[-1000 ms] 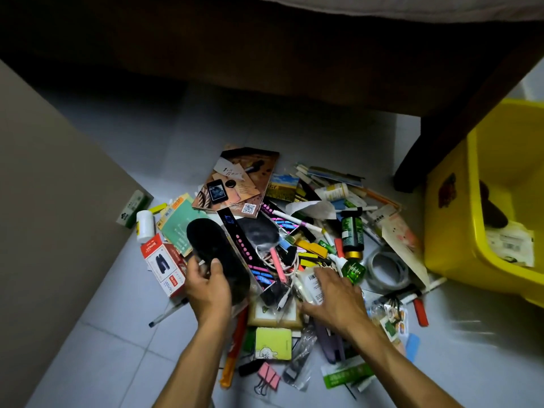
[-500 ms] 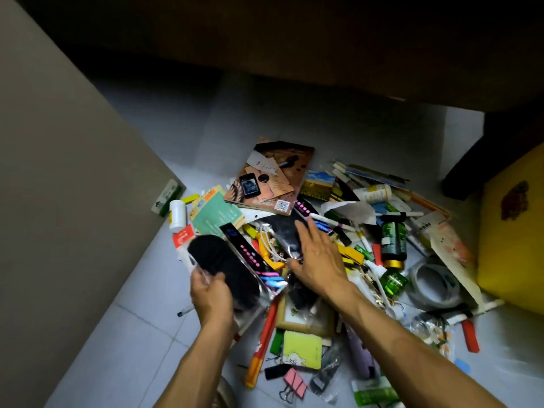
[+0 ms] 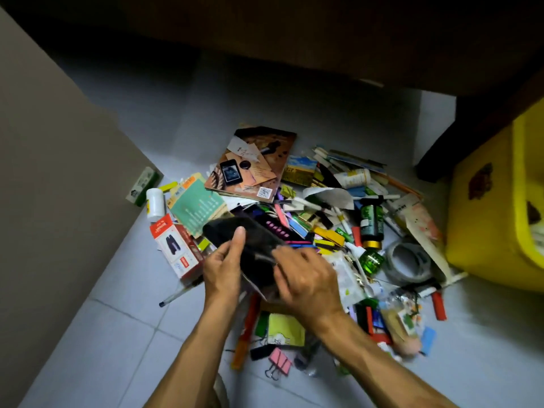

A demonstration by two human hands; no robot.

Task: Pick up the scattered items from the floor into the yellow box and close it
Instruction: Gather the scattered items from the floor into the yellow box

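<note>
The left hand (image 3: 223, 269) grips a flat black pad (image 3: 253, 245) in clear wrapping, thumb pressed on its upper face and fingers curled beneath, holding it above the heap. The right hand (image 3: 306, 275) lies over the pad's near end with fingers bent down onto it; whether they pinch the pad or something under it cannot be told, since the hand is blurred. Below spreads the pile of scattered items (image 3: 323, 231) on the grey tiled floor (image 3: 117, 334): a brown booklet (image 3: 256, 163) at the far edge, a teal card (image 3: 197, 207) and a red and white carton (image 3: 176, 248) at the left edge beside a small white bottle (image 3: 155, 201), a green bottle (image 3: 371, 222) and a roll of tape (image 3: 409, 262) toward the right. A pink binder clip (image 3: 279, 362) lies at the near edge. The yellow box (image 3: 482, 219) stands open on the floor at the right edge of the view, just beside the pile.
</note>
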